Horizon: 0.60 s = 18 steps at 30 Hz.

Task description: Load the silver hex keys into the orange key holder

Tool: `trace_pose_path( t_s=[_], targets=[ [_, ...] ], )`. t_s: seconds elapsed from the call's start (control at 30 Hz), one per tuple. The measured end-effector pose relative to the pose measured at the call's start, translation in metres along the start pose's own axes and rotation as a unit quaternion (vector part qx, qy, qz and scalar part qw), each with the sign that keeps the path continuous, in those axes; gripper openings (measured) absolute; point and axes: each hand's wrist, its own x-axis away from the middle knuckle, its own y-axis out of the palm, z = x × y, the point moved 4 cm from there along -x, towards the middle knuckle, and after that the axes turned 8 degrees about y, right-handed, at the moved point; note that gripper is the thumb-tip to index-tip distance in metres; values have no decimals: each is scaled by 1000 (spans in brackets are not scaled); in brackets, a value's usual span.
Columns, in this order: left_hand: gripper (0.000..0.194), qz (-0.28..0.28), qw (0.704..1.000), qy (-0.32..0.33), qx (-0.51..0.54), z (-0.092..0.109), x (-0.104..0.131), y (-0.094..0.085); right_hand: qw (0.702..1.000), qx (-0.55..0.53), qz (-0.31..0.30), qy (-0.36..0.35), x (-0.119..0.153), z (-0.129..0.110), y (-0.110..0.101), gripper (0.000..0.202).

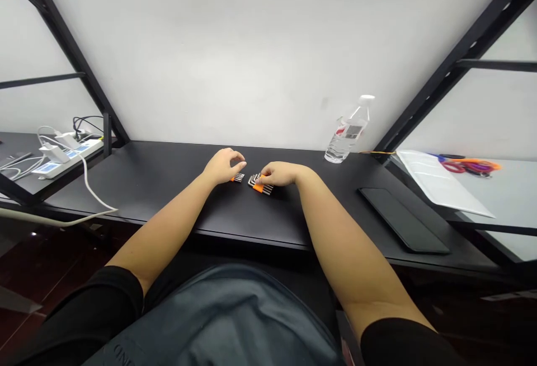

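Observation:
Two sets of hex keys in orange holders lie on the black tabletop in front of me. My right hand (279, 174) is closed, its fingertips pinching the orange holder of the right hex key set (260, 187). Several bent metal keys stick out of that holder on both sides. My left hand (224, 166) hovers over the left hex key set (238, 178) and covers most of it. Its thumb and index finger are curved, with a gap between them. Only some key ends and a bit of orange show below the thumb, and the other fingers are hidden.
A water bottle (348, 131) stands against the wall at the back right. A dark tablet (403, 219) lies at the right. Further right are a white sheet-like tray (442, 184) and coloured scissors (470, 165). A power strip (69, 159) with white cables sits at the left.

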Motion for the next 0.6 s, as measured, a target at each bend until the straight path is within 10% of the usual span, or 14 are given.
trace_pose_path(
  t_s=[0.33,0.6],
  targets=[
    [46,16,937,-124,325,24,-19,20,919,-308,228,-94,-7,7,-22,59],
    [31,68,924,-89,365,30,-9,34,883,-207,409,-102,-1,9,-31,44]
  ],
)
